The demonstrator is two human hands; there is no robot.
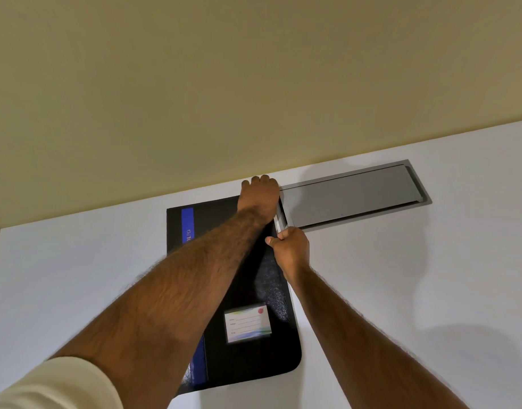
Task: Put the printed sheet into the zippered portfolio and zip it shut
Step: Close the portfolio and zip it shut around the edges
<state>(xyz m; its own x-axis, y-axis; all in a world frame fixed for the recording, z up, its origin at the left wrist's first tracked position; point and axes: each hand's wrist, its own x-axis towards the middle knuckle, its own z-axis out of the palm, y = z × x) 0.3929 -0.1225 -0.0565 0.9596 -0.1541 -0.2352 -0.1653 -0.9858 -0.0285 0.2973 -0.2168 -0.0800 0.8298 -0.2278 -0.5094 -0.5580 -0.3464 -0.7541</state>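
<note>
Head view: a person's left hand [259, 192] presses, fingers curled, on the far right corner of the black zippered portfolio [242, 290] lying on the white desk [401, 290], apparently to steady it. The right hand [292, 250] is pinched shut at the portfolio's right edge, likely on the zipper pull, which is hidden. The printed sheet is not visible, presumably inside; a pale strip shows between the hands.
</note>
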